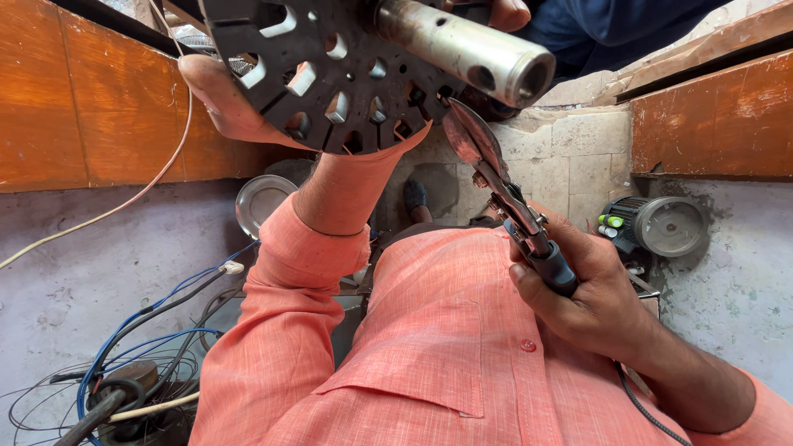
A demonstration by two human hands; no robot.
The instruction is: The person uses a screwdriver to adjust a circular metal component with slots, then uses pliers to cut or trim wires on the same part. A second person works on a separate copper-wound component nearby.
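Note:
My left hand (227,103) holds up a dark round slotted metal core (330,70) with a silver steel shaft (467,45) sticking out of its middle toward me. My right hand (582,301) grips the handles of a pair of metal snips (487,169), whose closed blades point up at the lower right rim of the core, close to it or touching it. At the top edge, fingertips (508,12) rest on the far end of the shaft; whose they are I cannot tell.
Orange wooden panels (91,91) stand left and right. A round metal lid (260,202) lies on the floor. Blue and black wires (132,355) tangle at lower left. A small grey motor part (661,225) sits at right. A person in blue (611,25) is at the top.

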